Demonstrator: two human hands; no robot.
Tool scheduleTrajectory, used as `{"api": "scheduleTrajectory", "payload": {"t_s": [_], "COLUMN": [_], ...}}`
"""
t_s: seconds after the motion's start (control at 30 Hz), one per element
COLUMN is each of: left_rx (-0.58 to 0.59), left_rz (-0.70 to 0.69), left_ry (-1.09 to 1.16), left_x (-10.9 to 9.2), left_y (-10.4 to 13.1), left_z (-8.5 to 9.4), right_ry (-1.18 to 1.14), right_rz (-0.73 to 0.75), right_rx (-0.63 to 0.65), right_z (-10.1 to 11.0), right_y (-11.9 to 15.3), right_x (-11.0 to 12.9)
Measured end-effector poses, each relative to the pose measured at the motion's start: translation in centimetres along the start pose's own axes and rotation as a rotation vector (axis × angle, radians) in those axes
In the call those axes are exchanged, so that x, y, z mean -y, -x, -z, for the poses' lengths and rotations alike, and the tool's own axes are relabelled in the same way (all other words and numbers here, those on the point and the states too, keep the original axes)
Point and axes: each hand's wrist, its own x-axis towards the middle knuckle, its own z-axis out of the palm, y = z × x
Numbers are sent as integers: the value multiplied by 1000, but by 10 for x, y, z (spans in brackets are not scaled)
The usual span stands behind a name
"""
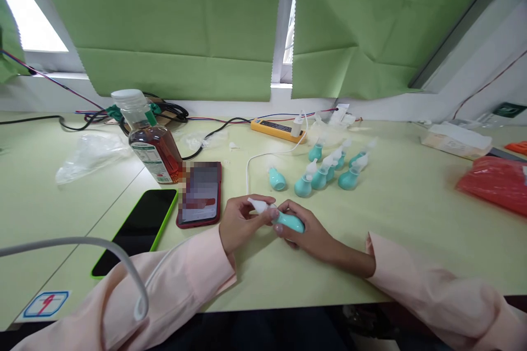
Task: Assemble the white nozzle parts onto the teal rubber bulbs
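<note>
Both hands meet over the table on one teal nasal aspirator. My right hand (304, 230) is closed around its teal bulb (290, 221). Thumb and fingers of my left hand (242, 225) pinch its whitish nozzle (257, 205), which points up and to the left. Whether the nozzle is seated fully in the bulb I cannot tell, as fingertips cover the joint. Just beyond my hands a single teal aspirator (277, 179) lies on its side. To its right stand several more aspirators (303, 185) with clear tips, grouped together.
Left of my hands lie a red-cased phone (200, 194) and a green-edged phone (138, 230). Behind them stands a bottle of reddish-brown liquid (154, 148). A yellow power strip (276, 131) with a white cable is at the back. A red plastic bag (494, 184) lies far right.
</note>
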Motion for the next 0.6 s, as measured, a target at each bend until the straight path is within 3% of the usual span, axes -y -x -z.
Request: {"api": "scheduleTrajectory", "payload": {"t_s": [0.17, 0.27, 0.37, 0.5, 0.6], "left_rx": [-93, -226, -272, -240, -197], "left_rz": [-209, -431, -580, -577, -537], "left_ry": [-85, -255, -460, -616, -649], "left_x": [-5, -16, -24, -13, 6], "left_y": [-4, -16, -34, -61, -72], "left_z": [-3, -5, -9, -15, -16], "right_ry": [473, 597, 697, 808, 814], "right_rz": [369, 551, 710, 827, 760], "right_rx": [-144, -284, -453, -728, -803], "right_z": [11, 22, 36, 57, 68], "right_y": [-1, -6, -12, -18, -20], "right_x": [2, -1, -5, -10, -16]}}
